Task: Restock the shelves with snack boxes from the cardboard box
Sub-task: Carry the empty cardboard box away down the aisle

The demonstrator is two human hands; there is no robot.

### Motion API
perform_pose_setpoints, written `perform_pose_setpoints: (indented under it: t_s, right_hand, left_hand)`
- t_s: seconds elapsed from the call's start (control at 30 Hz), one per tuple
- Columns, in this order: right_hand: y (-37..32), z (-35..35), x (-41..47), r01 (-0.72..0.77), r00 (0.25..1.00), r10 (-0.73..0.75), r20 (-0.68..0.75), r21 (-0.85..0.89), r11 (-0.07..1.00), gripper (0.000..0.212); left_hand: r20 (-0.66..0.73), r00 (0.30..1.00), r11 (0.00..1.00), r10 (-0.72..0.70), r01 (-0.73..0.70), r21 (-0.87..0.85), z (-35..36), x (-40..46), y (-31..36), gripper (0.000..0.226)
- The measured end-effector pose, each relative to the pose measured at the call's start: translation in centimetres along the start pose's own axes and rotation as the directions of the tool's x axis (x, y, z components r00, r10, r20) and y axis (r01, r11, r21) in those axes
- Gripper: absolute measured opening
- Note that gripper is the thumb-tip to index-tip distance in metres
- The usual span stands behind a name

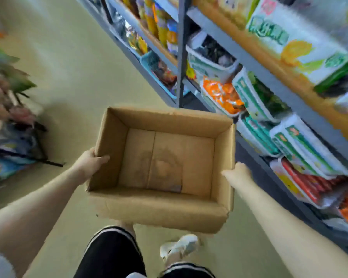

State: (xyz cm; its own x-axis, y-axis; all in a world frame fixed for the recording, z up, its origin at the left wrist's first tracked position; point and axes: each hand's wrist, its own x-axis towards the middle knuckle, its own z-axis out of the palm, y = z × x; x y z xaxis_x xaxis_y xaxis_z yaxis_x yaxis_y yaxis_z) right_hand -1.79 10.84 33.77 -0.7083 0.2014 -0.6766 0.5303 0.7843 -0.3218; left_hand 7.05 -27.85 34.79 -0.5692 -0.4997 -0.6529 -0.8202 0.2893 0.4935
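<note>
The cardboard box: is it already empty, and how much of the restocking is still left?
Done: the cardboard box shows only its bare bottom, no snack boxes inside. In hand: the left hand grips its left wall; the right hand is at its right wall, blurred. The shelves look stocked, so little seems left.

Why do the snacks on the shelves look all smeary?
In the head view, motion blur smears the shelves and the right hand; the cardboard box and left hand stay sharper, and the wide lens bends the edges.

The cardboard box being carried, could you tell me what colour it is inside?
Plain brown cardboard box, head view.
</note>
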Motion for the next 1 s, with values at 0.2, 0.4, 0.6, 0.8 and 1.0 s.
perform_pose_setpoints:
  t_s: [0.2,0.4,0.6,0.8,1.0]
  right_hand:
    - [-20.9,-0.5,-1.0,0.276,0.959,-0.268,-0.097,0.081,0.958,0.014]
    - [-40.5,4.0,-1.1,0.433,0.9,-0.429,-0.083,0.036,0.901,0.031]
    - [-57.6,6.6,1.5,0.611,0.764,-0.635,-0.119,-0.183,0.77,0.036]
    - [-75.6,9.1,8.8,0.635,0.712,-0.683,-0.163,-0.265,0.726,0.038]
    - [-96.7,10.5,15.8,0.698,0.674,-0.727,-0.131,-0.21,0.685,0.043]
  left_hand:
    - [-0.185,0.983,0.952,0.014,-0.069,-0.299,-14.8,4.1,0.5,0.027]
    - [-0.334,0.941,0.928,0.058,-0.174,-0.328,-29.9,12.4,1.6,0.02]
    - [-0.453,0.891,0.948,0.042,-0.178,-0.263,-40.7,21.4,4.1,0.028]
    - [-0.538,0.842,0.969,0.03,-0.156,-0.191,-49.2,33.7,9.0,0.031]
    - [-0.544,0.837,0.941,-0.062,-0.132,-0.31,-59.7,46.3,15.5,0.019]
